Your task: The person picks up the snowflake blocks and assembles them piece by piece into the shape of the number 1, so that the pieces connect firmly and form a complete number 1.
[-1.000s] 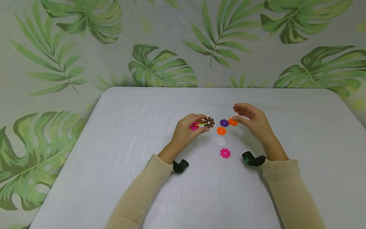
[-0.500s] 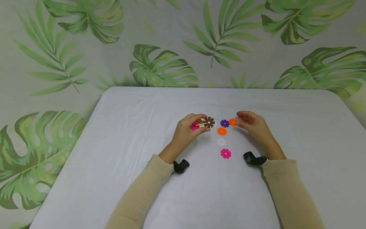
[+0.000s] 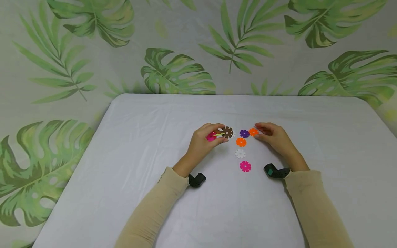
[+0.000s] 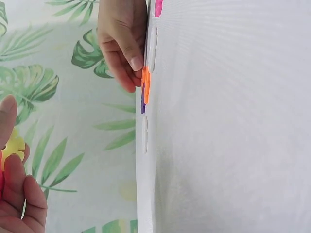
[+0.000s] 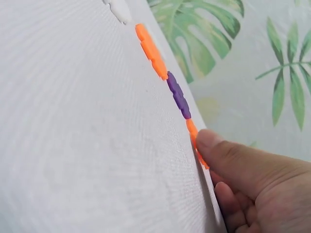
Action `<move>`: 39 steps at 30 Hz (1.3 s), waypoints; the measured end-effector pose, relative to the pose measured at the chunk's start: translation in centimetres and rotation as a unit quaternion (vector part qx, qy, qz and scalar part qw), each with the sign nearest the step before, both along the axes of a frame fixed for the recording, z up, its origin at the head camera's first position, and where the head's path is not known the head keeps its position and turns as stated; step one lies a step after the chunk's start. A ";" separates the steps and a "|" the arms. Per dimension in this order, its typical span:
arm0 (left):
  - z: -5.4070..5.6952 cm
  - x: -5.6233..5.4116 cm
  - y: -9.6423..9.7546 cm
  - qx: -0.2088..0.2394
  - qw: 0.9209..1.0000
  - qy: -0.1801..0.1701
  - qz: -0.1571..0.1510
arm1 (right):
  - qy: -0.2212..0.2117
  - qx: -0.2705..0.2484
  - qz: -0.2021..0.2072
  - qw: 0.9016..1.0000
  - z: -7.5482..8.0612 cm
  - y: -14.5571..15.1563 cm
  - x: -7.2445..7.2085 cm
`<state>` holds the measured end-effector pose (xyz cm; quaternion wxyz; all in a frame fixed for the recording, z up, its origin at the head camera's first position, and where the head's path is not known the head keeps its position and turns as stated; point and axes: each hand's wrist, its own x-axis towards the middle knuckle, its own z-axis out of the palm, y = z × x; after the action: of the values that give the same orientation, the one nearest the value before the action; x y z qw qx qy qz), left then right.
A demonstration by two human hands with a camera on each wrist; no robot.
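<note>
My left hand [image 3: 201, 139] pinches a joined cluster of notched plastic discs between thumb and fingers. A brown disc [image 3: 227, 132] faces the camera, a yellow disc [image 4: 14, 145] shows edge-on in the head view, and a pink disc [image 3: 211, 136] is partly covered by the hand. Across from it, my right hand [image 3: 274, 136] pinches the right edge of an orange disc [image 3: 253, 132] at the tabletop, thumb on its face in the right wrist view. A purple disc [image 3: 244, 133] lies right at that orange disc's left side.
Toward the person, a second orange disc [image 3: 241, 142], a white disc [image 3: 240, 153] and a loose pink disc [image 3: 245, 166] lie in a column on the white table [image 3: 149, 148]. Another white disc [image 4: 145, 135] lies partly behind the brown one. Black wrist cameras [image 3: 196, 180] jut from both cuffs.
My right hand has come down and its spread fingers have drawn together at the orange disc's right edge. The left hand keeps its cluster in almost the same place.
</note>
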<state>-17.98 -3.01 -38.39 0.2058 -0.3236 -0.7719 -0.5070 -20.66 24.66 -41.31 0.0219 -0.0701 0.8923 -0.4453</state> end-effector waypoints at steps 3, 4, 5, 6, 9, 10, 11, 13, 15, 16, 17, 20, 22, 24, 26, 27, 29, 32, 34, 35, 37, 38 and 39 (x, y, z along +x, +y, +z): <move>-0.1 0.0 -0.1 0.000 1.000 0.001 0.001 | -0.006 0.012 0.004 1.000 0.0 -0.1 -0.4; -0.1 0.0 -0.1 -0.001 1.000 0.002 0.001 | -0.008 0.018 0.008 1.000 0.1 -0.2 -0.5; 0.0 0.0 -0.1 -0.001 1.000 0.002 0.002 | -0.008 0.023 0.010 1.000 0.2 -0.2 -0.5; 0.0 0.0 -0.1 -0.002 1.000 0.002 0.003 | -0.008 0.028 0.012 0.999 0.2 -0.2 -0.6; 0.1 0.0 -0.1 -0.003 1.000 0.000 0.006 | -0.009 0.041 0.015 0.999 0.3 -0.3 -0.7; 0.1 0.0 -0.1 -0.004 1.000 -0.002 0.006 | -0.008 0.043 0.013 0.999 0.3 -0.3 -0.7; 0.1 0.1 -0.1 -0.004 1.000 -0.003 0.007 | -0.005 0.042 0.011 0.999 0.2 -0.3 -0.6; 0.1 0.1 -0.1 -0.002 1.000 -0.006 0.007 | 0.006 0.038 0.005 0.999 0.1 -0.3 -0.6; 0.1 0.1 -0.1 -0.002 1.000 -0.007 0.007 | 0.021 0.032 0.000 0.999 0.0 -0.4 -0.4; 0.0 0.1 -0.1 -0.002 1.000 -0.006 0.007 | 0.028 0.027 -0.001 0.999 -0.1 -0.4 -0.4; 0.0 0.1 -0.1 -0.002 1.000 -0.006 0.006 | 0.033 0.021 -0.003 0.999 -0.1 -0.4 -0.3; 0.1 0.0 -0.1 -0.005 1.000 -0.005 0.007 | 0.040 -0.008 -0.011 0.999 0.0 -0.4 -0.1; 0.1 0.0 -0.1 -0.005 1.000 -0.006 0.006 | 0.038 -0.035 -0.020 0.998 0.1 -0.4 0.0; 0.1 0.1 -0.1 -0.005 1.000 -0.006 0.005 | 0.039 -0.059 -0.026 0.997 0.3 -0.5 0.1; 0.1 0.1 -0.1 -0.004 1.000 -0.007 0.004 | 0.039 -0.080 -0.030 0.996 0.7 -0.5 0.2; 0.0 0.1 -0.1 -0.003 1.000 -0.006 0.003 | 0.038 -0.091 -0.032 0.995 0.9 -0.6 0.3; 0.0 0.0 -0.1 -0.004 1.000 -0.004 0.003 | 0.042 -0.115 -0.031 0.992 1.4 -0.7 0.5; 0.0 0.0 -0.1 -0.006 1.000 0.000 0.003 | 0.050 -0.163 -0.017 0.985 2.3 -1.0 0.7; 0.0 0.0 -0.1 -0.007 1.000 0.001 0.003 | 0.061 -0.197 0.001 0.979 3.0 -1.2 0.9; 0.1 0.0 -0.1 -0.008 1.000 0.001 0.003 | 0.067 -0.208 0.011 0.976 3.4 -1.4 1.0; 0.1 0.1 -0.1 -0.008 1.000 0.000 0.003 | 0.077 -0.230 0.034 0.970 4.0 -1.7 1.3; 0.1 0.1 -0.1 -0.009 1.000 -0.001 0.003 | 0.081 -0.236 0.043 0.967 4.3 -1.9 1.4; 0.1 0.1 -0.2 -0.009 1.000 -0.003 0.003 | 0.085 -0.237 0.049 0.967 4.6 -2.1 1.5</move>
<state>-17.87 -3.17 -38.30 0.2021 -0.3217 -0.7778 -0.5007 -19.14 22.55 -36.71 -0.0494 -0.1546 0.7555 -0.6348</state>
